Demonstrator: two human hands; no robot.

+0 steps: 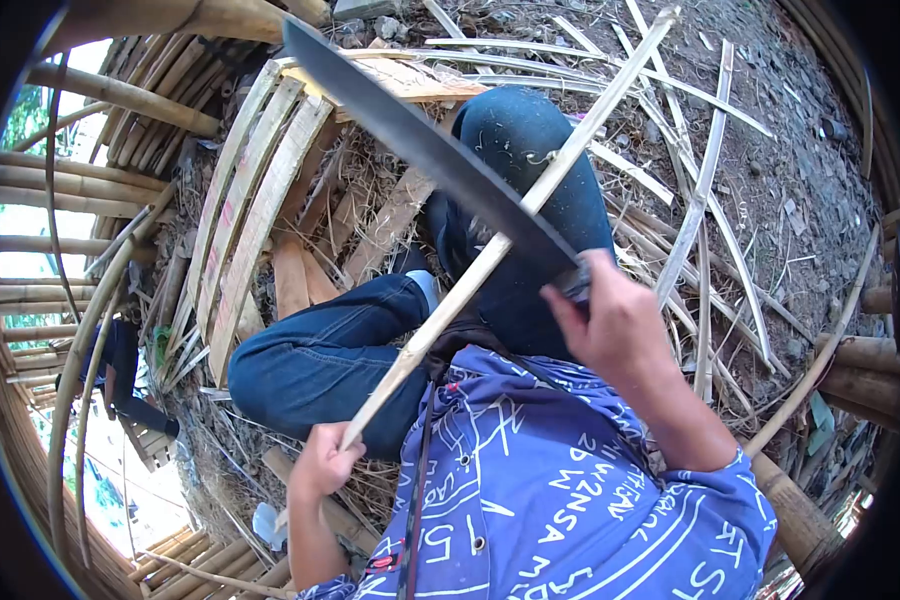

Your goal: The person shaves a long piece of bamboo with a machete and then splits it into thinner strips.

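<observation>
My right hand (615,315) is closed around the handle of a machete (435,160), whose long dark blade points up and to the left. Its blade crosses over a pale bamboo strip (460,290) close to the handle end. My left hand (327,462) grips the lower end of that strip near my left hip. From there the strip runs diagonally over my lap and past my raised right knee (530,140) to the upper right. A small knot shows on the strip by the knee.
Split bamboo strips (705,190) lie scattered over the dirt on the right. A slatted wooden pallet piece (260,200) stands left of my legs, among shavings (335,190). Bamboo poles (80,185) line the left side, where another person (120,365) is partly visible. More poles (865,370) lie at right.
</observation>
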